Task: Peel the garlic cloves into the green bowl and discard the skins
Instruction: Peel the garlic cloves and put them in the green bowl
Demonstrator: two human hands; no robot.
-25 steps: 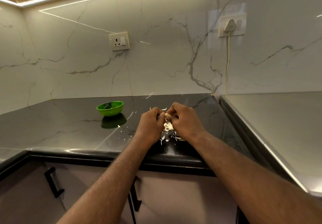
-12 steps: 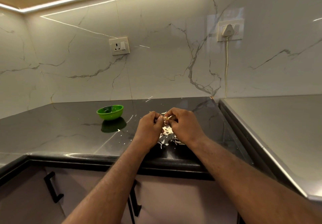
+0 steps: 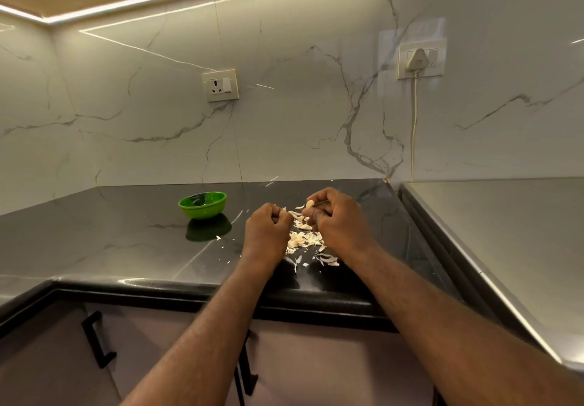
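A small green bowl (image 3: 203,205) stands on the dark counter, left of my hands. My right hand (image 3: 339,222) pinches a pale garlic clove (image 3: 310,204) between thumb and fingers. My left hand (image 3: 268,232) is curled into a loose fist a short way to the left; a thin bit of skin seems to stick out of its fingertips, though I cannot be sure. A heap of papery garlic skins (image 3: 304,239) lies on the counter between and below both hands. What the bowl holds is hard to make out.
The dark glossy counter (image 3: 110,238) runs along a marble wall with two sockets (image 3: 220,85); a white cord (image 3: 414,127) hangs from the right one. A steel surface (image 3: 505,232) adjoins on the right. Loose skin flecks (image 3: 218,237) lie near the bowl.
My hands were pressed together on the clove; now they have drawn apart, the right keeping the clove, the left pulling away leftward. The view has tilted slightly.
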